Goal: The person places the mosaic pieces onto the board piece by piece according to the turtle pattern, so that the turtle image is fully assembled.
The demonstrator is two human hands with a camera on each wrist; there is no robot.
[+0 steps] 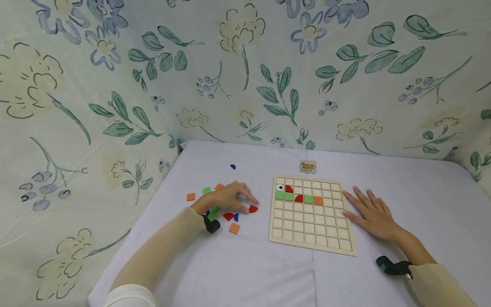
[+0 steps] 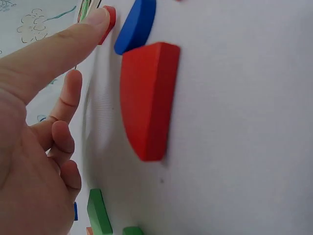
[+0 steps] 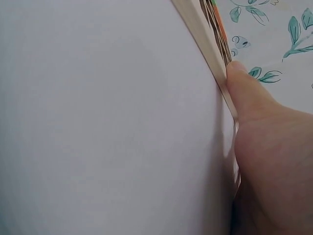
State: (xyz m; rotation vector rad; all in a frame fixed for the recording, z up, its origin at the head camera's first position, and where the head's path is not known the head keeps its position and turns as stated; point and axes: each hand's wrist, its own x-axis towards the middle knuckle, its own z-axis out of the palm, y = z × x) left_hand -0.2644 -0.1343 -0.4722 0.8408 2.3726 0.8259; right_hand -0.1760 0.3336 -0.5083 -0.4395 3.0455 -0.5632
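My left hand (image 1: pixel 232 197) reaches over the left side of the table, thumb and fingers apart. Its thumb tip meets a red quarter-circle piece (image 1: pixel 253 209), overlapping that piece (image 2: pixel 112 18) in the left wrist view. Below the hand lie another red quarter-circle (image 1: pixel 228 216) and a blue piece (image 1: pixel 236 217), seen large in the left wrist view. My right hand (image 1: pixel 376 217) lies spread on the cloth, its thumb touching the right edge of a wooden grid board (image 1: pixel 310 226). Red, green and orange pieces and an eye piece (image 1: pixel 280 187) occupy the board's top two rows.
Around the left hand are scattered orange squares (image 1: pixel 234 228), green pieces (image 1: pixel 206 190) and blue ones. A blue half-round piece (image 1: pixel 232 166) sits farther back. Behind the board is a small picture card (image 1: pixel 308 166). Floral fabric (image 1: pixel 245 106) hangs along the table's far edge.
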